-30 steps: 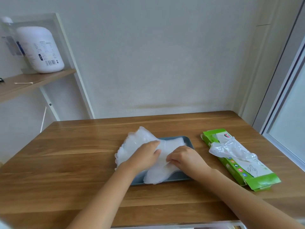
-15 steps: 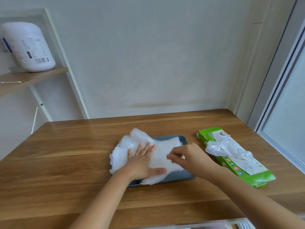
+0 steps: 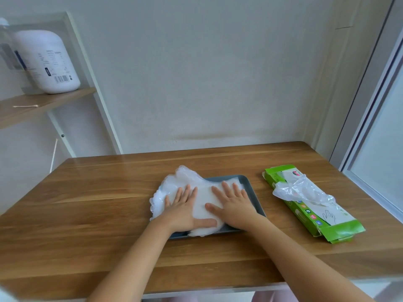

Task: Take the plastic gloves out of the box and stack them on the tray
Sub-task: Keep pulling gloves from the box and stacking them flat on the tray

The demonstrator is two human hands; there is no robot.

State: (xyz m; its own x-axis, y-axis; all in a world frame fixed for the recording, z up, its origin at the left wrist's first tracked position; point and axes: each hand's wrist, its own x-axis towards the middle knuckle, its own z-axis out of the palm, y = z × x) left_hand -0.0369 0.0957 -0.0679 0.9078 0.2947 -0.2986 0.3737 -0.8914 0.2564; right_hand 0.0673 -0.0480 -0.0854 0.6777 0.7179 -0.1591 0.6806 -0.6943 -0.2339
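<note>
A shallow grey-blue rectangular tray [image 3: 254, 200] sits on the brown wooden table [image 3: 98, 203], and everything here is placed from it. On the tray lies a stack of thin translucent white plastic gloves [image 3: 204, 201], cuffs toward the tray's right end and crinkled finger ends spilling past its left and far-left edges onto the wood. Both hands lie flat on this stack, palms down. The left hand [image 3: 185, 211] has its fingers straight and slightly spread over the left part of the pile, thumb stretched out along the near edge. The right hand [image 3: 234, 207] presses the right part the same way, fingers extended and thumb pointing left toward the other hand; neither hand curls round or pinches anything. How many gloves make up the pile is hard to say, since the layers blur into one white mass. To the right of the tray, apart from it, lies a long flat green-and-white cardboard glove box [image 3: 335, 231] with its end flaps open (a loose clear plastic glove [image 3: 298, 189] puffs up out of its top opening). Far to the left of the tray and higher up, a wooden wall shelf [image 3: 43, 103] carries a large white plastic bottle [image 3: 52, 62] and a cotton swab [image 3: 25, 106].
</note>
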